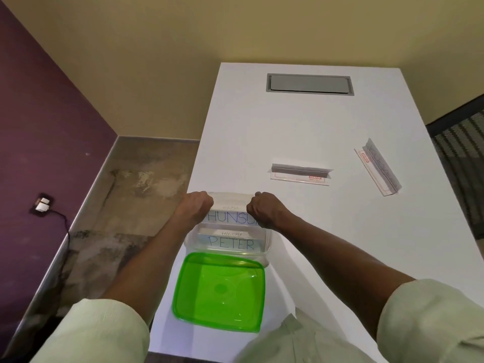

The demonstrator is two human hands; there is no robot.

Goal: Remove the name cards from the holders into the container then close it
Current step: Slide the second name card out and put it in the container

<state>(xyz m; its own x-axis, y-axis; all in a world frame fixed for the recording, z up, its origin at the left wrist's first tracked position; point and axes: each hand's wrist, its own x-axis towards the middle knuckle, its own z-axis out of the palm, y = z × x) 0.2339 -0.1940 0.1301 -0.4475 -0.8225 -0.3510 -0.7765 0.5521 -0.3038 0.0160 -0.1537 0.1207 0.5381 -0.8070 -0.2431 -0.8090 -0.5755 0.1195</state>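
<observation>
A purple wall (39,113) fills the upper left of the frame, stained floor (125,192) beneath it; the white table (327,132) takes the right. At centre, the left hand (195,208) and right hand (264,212) each pinch an end of a white card (227,214) lettered "HUNSU", both grips closed on it, above the clear container (265,247). A "PETER" card (231,243) lies inside. The green lid (218,292) lies just below. Two holders (300,174) (378,167) lie right of centre.
</observation>
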